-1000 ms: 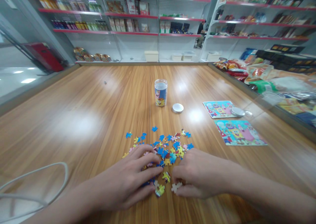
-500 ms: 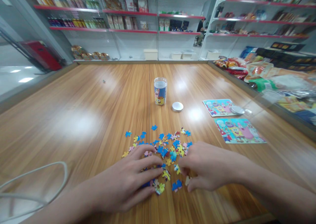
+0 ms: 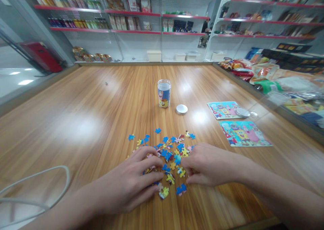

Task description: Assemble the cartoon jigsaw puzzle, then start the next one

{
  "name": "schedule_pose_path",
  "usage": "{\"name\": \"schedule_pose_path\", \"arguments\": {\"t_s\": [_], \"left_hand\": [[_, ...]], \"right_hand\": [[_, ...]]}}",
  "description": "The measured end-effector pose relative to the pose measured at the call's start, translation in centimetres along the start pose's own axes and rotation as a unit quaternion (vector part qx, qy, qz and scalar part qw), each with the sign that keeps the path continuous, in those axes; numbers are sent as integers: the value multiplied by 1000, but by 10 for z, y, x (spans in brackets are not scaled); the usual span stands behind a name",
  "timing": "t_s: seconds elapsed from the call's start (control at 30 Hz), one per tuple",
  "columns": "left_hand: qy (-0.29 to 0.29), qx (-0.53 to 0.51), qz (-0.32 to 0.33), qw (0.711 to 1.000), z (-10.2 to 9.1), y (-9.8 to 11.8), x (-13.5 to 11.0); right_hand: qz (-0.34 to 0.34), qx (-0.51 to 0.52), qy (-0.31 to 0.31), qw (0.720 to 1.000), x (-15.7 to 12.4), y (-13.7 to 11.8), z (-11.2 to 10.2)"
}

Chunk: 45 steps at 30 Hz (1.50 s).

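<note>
Jigsaw puzzle pieces [image 3: 167,154] in blue, yellow and pink lie loosely piled on the wooden table [image 3: 121,98]. Over the left side of the pile my left hand [image 3: 131,181] is open, palm down with fingers spread, hiding some pieces beneath it. At the pile's right edge my right hand [image 3: 207,165] is closed, its fingers curled in and the thumb drawn toward them; what they hold, if anything, is hidden. A blue piece [image 3: 181,189] lies between the hands, close to me. Beyond the pile stands an open clear jar [image 3: 164,96] with a cartoon label.
A round silver lid [image 3: 182,109] lies beside the jar. Two cartoon picture sheets [image 3: 245,134] are at the right, with another lid [image 3: 242,112] on the farther one. A pale cable [image 3: 60,167] loops at the left. Packaged goods [image 3: 283,79] line the right edge.
My right hand's fingers and thumb have drawn closer together, and the pale piece by its thumb is out of sight. My left hand has shifted slightly left over the pile.
</note>
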<state>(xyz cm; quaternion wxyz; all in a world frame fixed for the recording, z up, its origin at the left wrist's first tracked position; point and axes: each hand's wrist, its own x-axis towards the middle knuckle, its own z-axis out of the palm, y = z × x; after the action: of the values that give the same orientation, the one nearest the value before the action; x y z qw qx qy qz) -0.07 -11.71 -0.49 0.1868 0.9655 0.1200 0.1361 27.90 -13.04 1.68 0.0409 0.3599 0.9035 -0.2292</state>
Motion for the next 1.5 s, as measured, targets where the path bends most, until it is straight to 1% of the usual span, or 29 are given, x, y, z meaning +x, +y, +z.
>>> {"name": "schedule_pose_path", "arguments": {"t_s": [0.07,0.1,0.2,0.27,0.4,0.5,0.6,0.73,0.87,0.93,1.03,1.1,1.2,1.3,1.43,1.5], "left_hand": [[2,-4,1,1000,0,0,1],[2,-6,0,1000,0,0,1],[7,-5,-6,1000,-2,2,2],[11,-1,-7,1000,-2,2,3],[11,-4,-5,1000,-1,-1,3],[16,-13,-9,1000,2,-5,1],[37,-15,-15,999,5,-10,-1],[60,7,-36,998,12,-16,-4],[141,28,-92,985,18,-26,-6],[157,41,-120,979,21,-31,-7],[146,54,-146,977,22,-33,-8],[140,52,-148,978,21,-32,-7],[133,51,-143,979,19,-28,-7],[113,51,-122,985,17,-24,-7],[51,60,-69,995,14,-19,-7],[21,70,-58,996,14,-18,-7]], "right_hand": [[8,17,-29,999,1,0,1],[8,24,-29,999,1,1,2],[8,33,19,999,3,4,6],[24,36,49,998,5,5,8],[52,26,57,997,5,5,8],[58,18,87,994,6,5,9],[67,13,119,991,7,6,14],[54,4,122,991,9,7,20],[35,8,133,990,8,7,20],[31,-2,130,991,7,6,20],[20,-16,107,994,7,4,20],[19,-17,94,995,8,3,20],[15,-18,91,996,8,2,19],[12,-12,89,996,8,1,17],[8,-3,77,997,7,-2,17],[17,-10,83,996,7,-1,17]]}}
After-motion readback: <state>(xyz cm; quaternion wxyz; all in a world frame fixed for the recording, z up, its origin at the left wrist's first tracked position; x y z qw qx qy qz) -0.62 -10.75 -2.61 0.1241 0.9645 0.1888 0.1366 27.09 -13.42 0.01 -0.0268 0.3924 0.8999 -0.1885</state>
